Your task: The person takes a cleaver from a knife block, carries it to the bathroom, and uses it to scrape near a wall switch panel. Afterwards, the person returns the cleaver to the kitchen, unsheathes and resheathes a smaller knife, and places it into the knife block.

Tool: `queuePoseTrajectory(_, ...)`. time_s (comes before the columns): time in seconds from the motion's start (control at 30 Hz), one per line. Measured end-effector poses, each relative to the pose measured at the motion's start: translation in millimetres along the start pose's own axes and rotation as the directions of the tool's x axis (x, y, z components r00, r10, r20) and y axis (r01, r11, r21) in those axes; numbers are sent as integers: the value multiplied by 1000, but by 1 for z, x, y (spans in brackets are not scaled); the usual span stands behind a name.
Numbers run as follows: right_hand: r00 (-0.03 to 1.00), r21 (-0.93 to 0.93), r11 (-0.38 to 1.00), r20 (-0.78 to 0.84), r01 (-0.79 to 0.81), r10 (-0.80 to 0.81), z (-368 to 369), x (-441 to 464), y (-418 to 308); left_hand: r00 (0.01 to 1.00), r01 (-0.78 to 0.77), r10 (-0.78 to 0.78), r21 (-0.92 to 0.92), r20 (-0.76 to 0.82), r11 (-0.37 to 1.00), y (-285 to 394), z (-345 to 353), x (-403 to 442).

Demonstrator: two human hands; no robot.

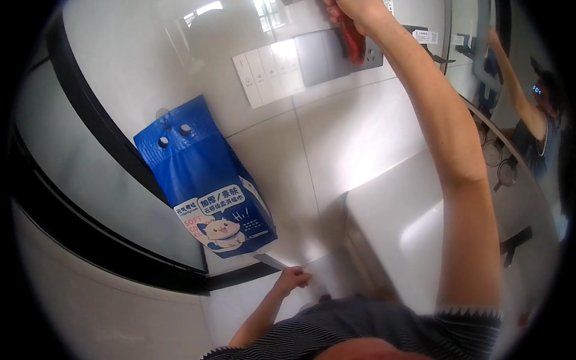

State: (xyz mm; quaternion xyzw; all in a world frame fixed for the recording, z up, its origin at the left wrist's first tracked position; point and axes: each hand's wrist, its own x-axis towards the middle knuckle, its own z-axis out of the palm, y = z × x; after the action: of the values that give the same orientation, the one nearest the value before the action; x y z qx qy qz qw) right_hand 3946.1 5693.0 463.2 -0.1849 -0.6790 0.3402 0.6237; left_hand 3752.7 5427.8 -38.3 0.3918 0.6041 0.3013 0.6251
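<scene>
My right hand (359, 13) is raised to the tiled wall at the top of the view, its fingers closed around a dark-edged red object (355, 43). That object hangs in front of a grey socket panel (321, 57); its upper part is cut off, and its kind is unclear. Low in the middle, my left hand (293, 279) is closed on a thin, flat, pale strip (270, 260), which points up and left. Just above the strip hangs a blue pack of face towels (210, 180) with a cartoon cat printed on it.
A white switch panel (270, 72) adjoins the sockets. The white washbasin (396, 222) sits below my right arm. At right, a mirror (528, 144) reflects a person with a raised arm. A black door frame (102, 102) runs down the left.
</scene>
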Motion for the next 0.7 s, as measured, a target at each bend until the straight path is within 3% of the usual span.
queuePoseTrajectory(0.23, 1000, 47, 999, 0, -17, 17, 1, 2, 3, 999, 48, -47, 31, -20, 998, 9, 3, -5)
queuePoseTrajectory(0.4, 997, 35, 998, -48, -58, 59, -3, 3, 1, 1000, -13, 13, -2, 1, 1000, 5, 2, -2)
queuePoseTrajectory(0.53, 999, 101, 994, 26, -35, 33, 4, 2, 3, 999, 38, -38, 29, -6, 999, 6, 3, -5)
queuePoseTrajectory(0.7, 1000, 26, 1000, 27, -8, 7, -7, 3, 12, 1000, -7, 7, 29, -15, 1000, 2, 0, -2)
